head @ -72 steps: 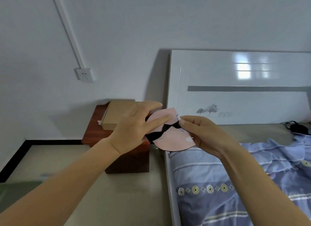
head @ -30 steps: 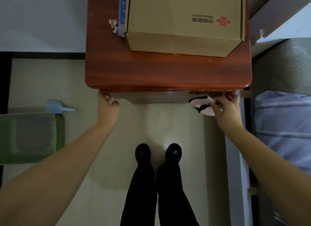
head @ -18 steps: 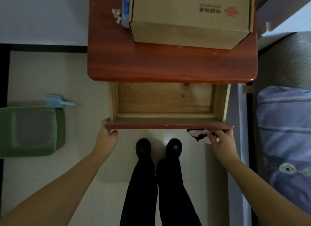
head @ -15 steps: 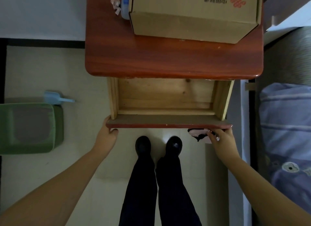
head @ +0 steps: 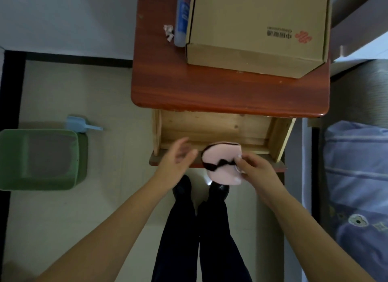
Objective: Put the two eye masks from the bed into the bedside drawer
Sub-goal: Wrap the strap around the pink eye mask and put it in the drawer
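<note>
Standing at the open bedside drawer [head: 214,132], a person pinches pink eye masks [head: 220,166] in the right hand [head: 255,166] above its near edge; the left hand [head: 178,157] hovers empty, fingers spread. Released early, they could drop to the floor.

Both hands have been taken off the pulled-out light wooden drawer's front edge [head: 216,166]. The folded pink eye masks with black straps [head: 221,166] have been raised above that edge in the right hand [head: 255,169], and the open left hand [head: 176,159] has been brought beside them.
</note>
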`<state>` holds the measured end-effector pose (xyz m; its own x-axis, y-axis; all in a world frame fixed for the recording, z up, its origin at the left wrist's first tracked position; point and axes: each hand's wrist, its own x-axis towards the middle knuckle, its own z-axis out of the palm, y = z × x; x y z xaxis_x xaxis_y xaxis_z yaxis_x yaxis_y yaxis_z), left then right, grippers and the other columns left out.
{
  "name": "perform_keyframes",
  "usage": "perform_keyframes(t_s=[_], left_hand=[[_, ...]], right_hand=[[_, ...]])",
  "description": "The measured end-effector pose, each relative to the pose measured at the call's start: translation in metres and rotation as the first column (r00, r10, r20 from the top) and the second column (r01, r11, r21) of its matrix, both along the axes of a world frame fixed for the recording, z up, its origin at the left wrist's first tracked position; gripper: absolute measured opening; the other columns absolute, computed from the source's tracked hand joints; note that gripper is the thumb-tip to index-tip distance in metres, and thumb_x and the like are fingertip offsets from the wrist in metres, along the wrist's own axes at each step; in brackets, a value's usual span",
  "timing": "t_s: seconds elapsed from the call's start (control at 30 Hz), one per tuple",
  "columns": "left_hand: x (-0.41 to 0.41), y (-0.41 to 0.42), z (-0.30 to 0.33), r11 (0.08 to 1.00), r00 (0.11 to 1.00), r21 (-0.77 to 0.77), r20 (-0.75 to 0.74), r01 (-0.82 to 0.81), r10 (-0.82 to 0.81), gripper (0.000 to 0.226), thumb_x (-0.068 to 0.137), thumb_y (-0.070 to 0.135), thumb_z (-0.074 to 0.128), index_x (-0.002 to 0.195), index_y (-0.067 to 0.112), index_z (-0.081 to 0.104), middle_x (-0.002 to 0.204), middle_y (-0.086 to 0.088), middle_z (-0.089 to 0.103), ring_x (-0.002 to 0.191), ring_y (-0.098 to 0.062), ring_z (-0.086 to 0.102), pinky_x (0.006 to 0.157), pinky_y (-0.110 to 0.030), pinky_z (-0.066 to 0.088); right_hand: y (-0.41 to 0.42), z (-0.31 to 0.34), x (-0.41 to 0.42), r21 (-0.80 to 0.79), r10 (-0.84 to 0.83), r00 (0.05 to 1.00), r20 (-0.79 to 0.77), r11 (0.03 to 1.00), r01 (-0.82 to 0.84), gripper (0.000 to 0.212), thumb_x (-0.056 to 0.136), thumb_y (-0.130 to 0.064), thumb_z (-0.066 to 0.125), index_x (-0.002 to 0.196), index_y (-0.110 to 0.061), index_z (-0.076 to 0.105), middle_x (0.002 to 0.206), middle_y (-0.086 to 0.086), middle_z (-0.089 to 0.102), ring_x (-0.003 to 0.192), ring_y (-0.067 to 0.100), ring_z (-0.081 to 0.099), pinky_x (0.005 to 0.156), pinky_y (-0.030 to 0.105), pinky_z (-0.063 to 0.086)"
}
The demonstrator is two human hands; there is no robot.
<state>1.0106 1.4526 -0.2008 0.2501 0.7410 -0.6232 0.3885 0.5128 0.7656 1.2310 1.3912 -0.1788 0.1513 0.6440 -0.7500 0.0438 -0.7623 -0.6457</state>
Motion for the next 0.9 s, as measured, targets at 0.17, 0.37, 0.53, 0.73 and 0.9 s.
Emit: perform_keyframes(t_s=[0.17,0.37,0.53,0.73,0.9], left_hand=[[0.021,0.034,-0.027,0.99,0.957,0.032,-0.253,-0.137,0.141,0.018,0.092,0.017,0.052,0.109,0.013,0.054,0.106,-0.007,0.062,0.079,-0.008,0.057,0.07,-0.012,0.046],[0.034,0.068,-0.08,0.979,0.809,0.072,-0.553,-0.191,0.199,0.033,0.093,0.008,0.042,0.126,0.001,0.042,0.127,-0.022,0.056,0.113,-0.037,0.054,0.086,-0.039,0.046],[0.041,0.058,-0.076,0.96,0.781,0.061,-0.568,-0.274,0.259,0.051,0.094,0.012,0.043,0.141,0.007,0.024,0.145,-0.019,0.037,0.131,-0.036,0.038,0.106,-0.045,0.036],[0.038,0.032,0.011,0.993,0.84,0.041,-0.53,-0.108,0.113,0.047,0.092,0.008,0.041,0.138,0.006,0.031,0.141,-0.021,0.038,0.124,-0.037,0.043,0.101,-0.044,0.04],[0.095,0.015,0.125,0.874,0.846,0.235,-0.447,0.425,-0.292,0.045,0.095,0.014,0.04,0.139,0.007,0.031,0.138,-0.018,0.043,0.119,-0.034,0.048,0.097,-0.046,0.046]], right_hand=[[0.074,-0.046,-0.058,0.058,0.153,0.963,0.221,0.984,-0.169,0.015,0.09,-0.021,0.052,0.094,-0.012,0.063,0.096,0.013,0.067,0.089,0.029,0.061,0.076,0.039,0.048],[0.115,-0.106,-0.093,0.074,0.23,0.822,0.521,0.947,-0.312,0.03,0.092,-0.017,0.046,0.121,-0.012,0.054,0.119,0.013,0.063,0.102,0.03,0.06,0.076,0.033,0.047],[0.105,-0.098,-0.09,-0.035,0.266,0.795,0.545,0.955,-0.296,0.036,0.093,-0.018,0.045,0.127,-0.008,0.043,0.124,0.02,0.052,0.1,0.036,0.057,0.072,0.037,0.046],[0.061,0.003,-0.03,-0.103,0.293,0.792,0.535,0.954,-0.283,0.04,0.091,-0.021,0.047,0.13,-0.013,0.039,0.13,0.017,0.046,0.102,0.035,0.056,0.086,0.046,0.05],[0.011,0.112,0.041,-0.047,0.204,0.606,0.769,0.963,-0.264,0.039,0.094,-0.036,0.039,0.126,-0.016,0.045,0.129,0.012,0.05,0.116,0.032,0.048,0.099,0.048,0.036]])
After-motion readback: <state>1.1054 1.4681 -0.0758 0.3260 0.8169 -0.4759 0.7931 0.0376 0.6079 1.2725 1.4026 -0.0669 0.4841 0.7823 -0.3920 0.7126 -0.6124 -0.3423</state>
